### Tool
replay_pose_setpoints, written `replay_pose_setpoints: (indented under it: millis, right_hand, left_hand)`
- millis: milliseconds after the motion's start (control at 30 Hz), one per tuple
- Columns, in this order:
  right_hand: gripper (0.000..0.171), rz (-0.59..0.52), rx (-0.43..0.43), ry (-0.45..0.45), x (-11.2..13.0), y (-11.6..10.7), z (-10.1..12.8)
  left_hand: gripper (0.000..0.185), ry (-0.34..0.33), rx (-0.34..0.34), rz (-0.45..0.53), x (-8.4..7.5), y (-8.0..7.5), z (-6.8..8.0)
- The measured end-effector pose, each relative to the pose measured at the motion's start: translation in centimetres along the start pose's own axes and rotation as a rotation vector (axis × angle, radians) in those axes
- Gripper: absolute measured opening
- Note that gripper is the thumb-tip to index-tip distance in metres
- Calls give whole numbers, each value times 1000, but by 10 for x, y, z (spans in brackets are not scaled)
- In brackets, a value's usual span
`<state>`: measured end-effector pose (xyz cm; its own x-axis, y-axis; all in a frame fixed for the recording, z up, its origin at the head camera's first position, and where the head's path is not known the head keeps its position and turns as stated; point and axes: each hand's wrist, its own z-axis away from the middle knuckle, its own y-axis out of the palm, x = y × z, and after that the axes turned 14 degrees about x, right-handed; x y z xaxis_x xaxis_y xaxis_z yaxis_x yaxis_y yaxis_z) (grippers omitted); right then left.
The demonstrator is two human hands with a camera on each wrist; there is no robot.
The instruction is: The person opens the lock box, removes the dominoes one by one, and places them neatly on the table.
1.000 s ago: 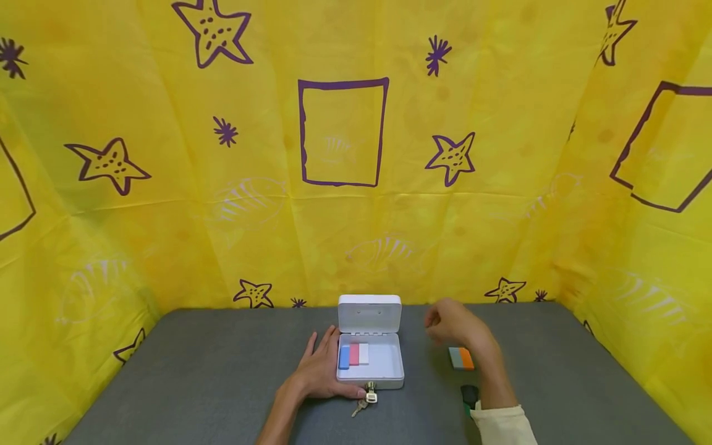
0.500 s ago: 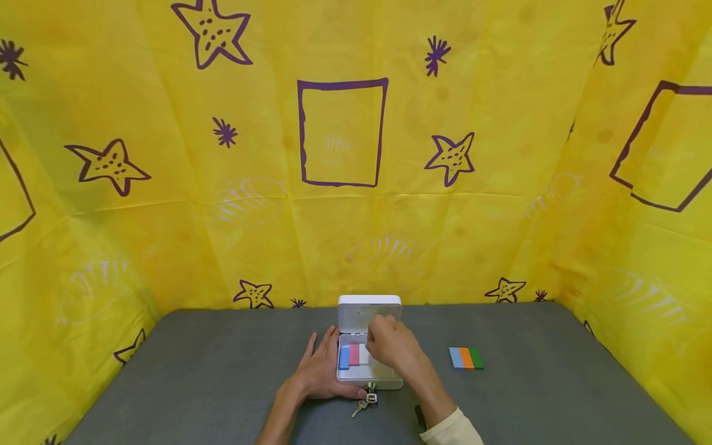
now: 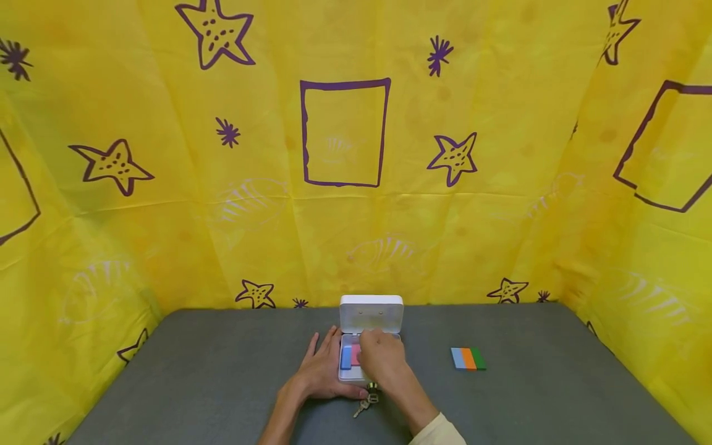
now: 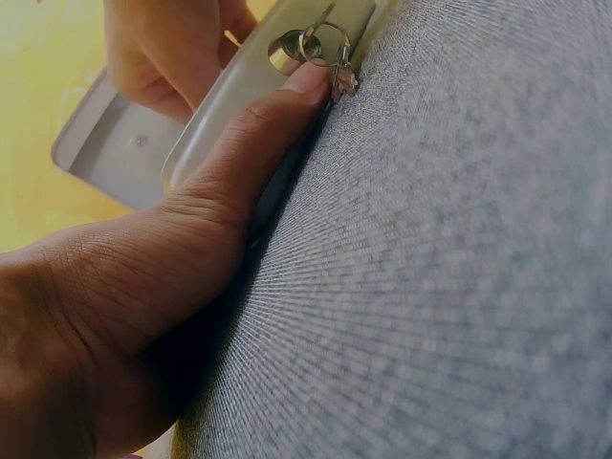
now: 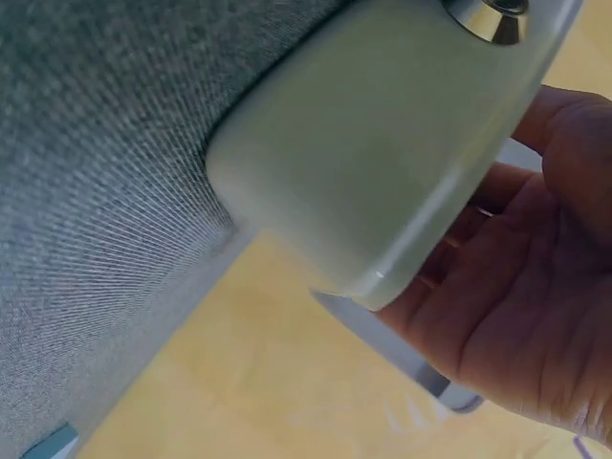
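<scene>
Hands meet at the small white metal cash box (image 3: 371, 321), lid up, on the grey felt table (image 3: 194, 377): left hand (image 3: 322, 372) braces its side, fingers flat; right hand (image 3: 381, 358) has moved from the striped blocks (image 3: 468, 358) into the tray, grip hidden, apparently placing another piece.

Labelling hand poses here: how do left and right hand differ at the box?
The left hand lies beside the white box, fingers spread on the grey mat, thumb pressing the front wall near the lock. The right hand reaches over the open tray, hiding most of the coloured blocks; whether its grip holds one cannot be told. Both are bare and at the box.
</scene>
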<state>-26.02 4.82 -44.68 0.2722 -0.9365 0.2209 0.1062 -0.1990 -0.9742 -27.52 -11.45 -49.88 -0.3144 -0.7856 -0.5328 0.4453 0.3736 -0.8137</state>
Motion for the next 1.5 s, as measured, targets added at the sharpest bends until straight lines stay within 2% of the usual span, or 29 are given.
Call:
replay_pose_setpoints:
  millis: [167, 333, 500, 667, 933, 1267, 1500]
  right_hand:
    - [25, 5, 35, 52, 1, 4, -2]
    - [26, -54, 37, 60, 1, 5, -2]
    - [26, -130, 11, 45, -1, 3, -1]
    - [22, -201, 1, 30, -5, 3, -1]
    - [22, -230, -74, -24, -11, 5, -1]
    - [21, -245, -6, -52, -15, -13, -1]
    - [22, -336, 93, -87, -20, -31, 3]
  left_hand:
    - [132, -5, 6, 4, -1, 0, 0]
    - [132, 4, -7, -8, 0, 1, 0]
    - [131, 13, -8, -3, 0, 1, 0]
    - [131, -9, 15, 4, 1, -1, -1]
    - [132, -27, 21, -13, -2, -1, -1]
    - [133, -9, 21, -3, 2, 0, -2]
    - [136, 0, 25, 9, 9, 2, -5]
